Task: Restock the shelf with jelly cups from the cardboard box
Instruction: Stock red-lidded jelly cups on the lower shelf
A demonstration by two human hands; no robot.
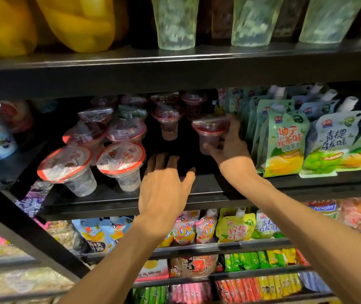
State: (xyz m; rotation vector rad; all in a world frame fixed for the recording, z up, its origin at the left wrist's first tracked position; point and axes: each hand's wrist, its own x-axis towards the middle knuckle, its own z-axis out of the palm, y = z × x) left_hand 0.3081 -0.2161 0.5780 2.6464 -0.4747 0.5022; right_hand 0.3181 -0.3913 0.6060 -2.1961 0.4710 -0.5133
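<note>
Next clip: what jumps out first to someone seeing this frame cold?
Two bare arms reaching into the middle shelf. The right hand grips a red jelly cup beside the green pouches; the left hand hovers open over the dark gap, right of the red-rimmed cups.

Readable text, all on pouches: green-yellow pouch (285,145) says 柚子绿茶味 / 可吸果冻. Pale blue-green pouch (333,141) next to it: 青提乌龙味. Lower shelf: yellow pouch (235,227) 柠檬红茶, pink pack (321,207) "Qinqin". Cup lids too blurred.
</note>
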